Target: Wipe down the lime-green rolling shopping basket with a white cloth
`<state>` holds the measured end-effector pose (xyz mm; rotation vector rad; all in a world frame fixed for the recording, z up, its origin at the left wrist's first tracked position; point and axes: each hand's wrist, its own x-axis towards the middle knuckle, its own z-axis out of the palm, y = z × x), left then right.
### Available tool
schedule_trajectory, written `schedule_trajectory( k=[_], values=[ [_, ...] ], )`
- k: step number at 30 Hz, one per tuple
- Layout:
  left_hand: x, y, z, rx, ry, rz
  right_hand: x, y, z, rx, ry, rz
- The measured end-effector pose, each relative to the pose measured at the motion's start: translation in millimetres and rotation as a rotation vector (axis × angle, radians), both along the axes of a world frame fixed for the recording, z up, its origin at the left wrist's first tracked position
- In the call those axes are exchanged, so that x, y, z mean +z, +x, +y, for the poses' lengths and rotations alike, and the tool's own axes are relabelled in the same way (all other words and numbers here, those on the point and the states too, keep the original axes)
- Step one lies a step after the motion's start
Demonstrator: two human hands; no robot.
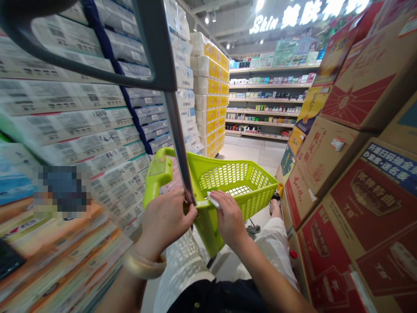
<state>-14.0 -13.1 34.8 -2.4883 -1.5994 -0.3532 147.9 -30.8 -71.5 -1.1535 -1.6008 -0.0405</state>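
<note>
Filling the left half of the frame, a wall of stacked white printed paper packs (pixel 81 121) is smearing into blur, so you are not getting any readable print, and a pixelated patch (pixel 61 189) is covering part of it at mid-left. On the right, red-and-brown cardboard cartons (pixel 365 195) are rising in a stack and running off the frame edge. At far centre, long store shelves (pixel 267 100) are showing goods too small to name, above a pale tiled floor (pixel 250 154). Your grey metal pull handle (pixel 177 139) is slanting down from the upper left, with its top bar cut off by the frame. At lower centre it is meeting the lime-green perforated plastic shopping basket (pixel 260 174), which is sitting in the aisle between the two stacks. Your left hand (pixel 164 219) is closing around the foot of that handle, hiding the joint. Your right hand (pixel 230 217) is curling its fingers onto a small white folded wipe (pixel 213 200), pressing it against the basket's near rim. A smooth cream bangle (pixel 143 265) is circling your left wrist.
</note>
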Motion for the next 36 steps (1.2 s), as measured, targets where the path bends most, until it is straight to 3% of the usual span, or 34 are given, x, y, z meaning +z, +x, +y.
schedule_trajectory(
  k=[2,7,12,17,23,28,34,36],
  values=[
    [-0.4,0,0,0.001,-0.004,-0.006,-1.1,0,-1,-0.012,0.002,0.02],
    [-1.0,1,0,0.0,0.008,-0.023,1.4,-4,-6,0.167,0.081,-0.06],
    [-0.1,0,0,-0.002,-0.018,-0.018,-3.3,0,-4,-0.011,0.038,-0.003],
    [0.3,-1,0,0.008,-0.011,-0.019,-2.0,-3,-10,0.136,0.092,-0.07],
    [0.6,-1,1,0.008,-0.019,0.002,-3.7,-2,-10,0.025,0.078,-0.009],
    [-0.5,-2,2,0.002,0.002,-0.006,-2.1,-7,-13,0.172,0.129,-0.09],
    [1.2,-4,3,-0.004,-0.008,0.023,-16.0,6,-9,-0.008,0.105,-0.001],
    [1.6,-5,3,-0.013,-0.007,0.012,-14.6,4,-10,0.019,0.104,-0.021]
  ],
)
